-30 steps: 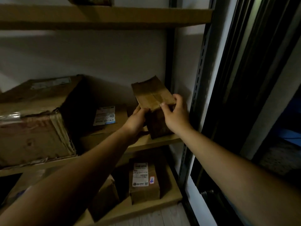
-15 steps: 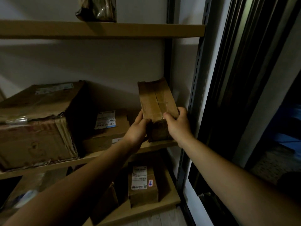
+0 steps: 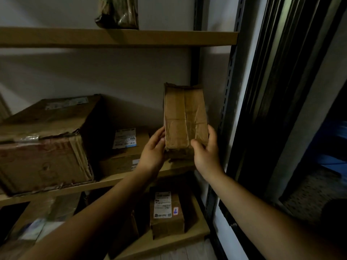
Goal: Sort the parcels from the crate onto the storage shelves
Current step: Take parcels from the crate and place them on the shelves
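A narrow taped cardboard parcel (image 3: 185,119) stands upright at the right end of the middle shelf (image 3: 112,182), close to the dark metal upright. My left hand (image 3: 153,151) grips its lower left side. My right hand (image 3: 206,152) grips its lower right side, thumb on the front face. The parcel's base is hidden behind my hands, so I cannot tell whether it rests on the shelf board.
A large worn carton (image 3: 43,145) fills the left of the middle shelf, with a flat labelled box (image 3: 125,149) beside it. A labelled box (image 3: 166,212) sits on the bottom shelf. A dark wrapped package (image 3: 118,13) stands on the top shelf (image 3: 169,37). A slotted post (image 3: 228,91) bounds the right.
The parcel has turned from tilted to upright and shifted back towards the wall, both hands staying on it. The camera has tipped up slightly, showing more of the top shelf.
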`<control>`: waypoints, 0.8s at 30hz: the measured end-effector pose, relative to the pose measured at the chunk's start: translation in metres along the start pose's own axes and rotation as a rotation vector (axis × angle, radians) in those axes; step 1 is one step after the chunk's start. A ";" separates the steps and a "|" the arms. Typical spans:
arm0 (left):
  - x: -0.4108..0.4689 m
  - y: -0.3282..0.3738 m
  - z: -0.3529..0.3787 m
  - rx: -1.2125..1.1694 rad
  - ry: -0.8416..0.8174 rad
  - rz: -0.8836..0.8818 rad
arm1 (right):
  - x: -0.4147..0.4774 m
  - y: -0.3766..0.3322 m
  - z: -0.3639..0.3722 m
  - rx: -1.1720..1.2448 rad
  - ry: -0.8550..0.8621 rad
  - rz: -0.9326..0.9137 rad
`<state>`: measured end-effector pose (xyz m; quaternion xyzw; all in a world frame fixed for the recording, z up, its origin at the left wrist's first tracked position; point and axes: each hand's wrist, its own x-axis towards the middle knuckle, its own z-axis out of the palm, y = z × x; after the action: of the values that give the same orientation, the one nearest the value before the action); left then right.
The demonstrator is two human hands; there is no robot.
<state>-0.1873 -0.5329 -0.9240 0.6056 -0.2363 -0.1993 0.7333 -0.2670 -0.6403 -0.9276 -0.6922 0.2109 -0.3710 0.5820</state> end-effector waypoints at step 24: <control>0.001 0.033 -0.026 0.040 0.077 0.013 | 0.017 -0.026 -0.004 -0.240 -0.167 -0.001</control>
<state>-0.1711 -0.5071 -0.8950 0.6259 -0.2159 -0.1662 0.7308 -0.2630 -0.6491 -0.8975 -0.7855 0.2041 -0.2846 0.5103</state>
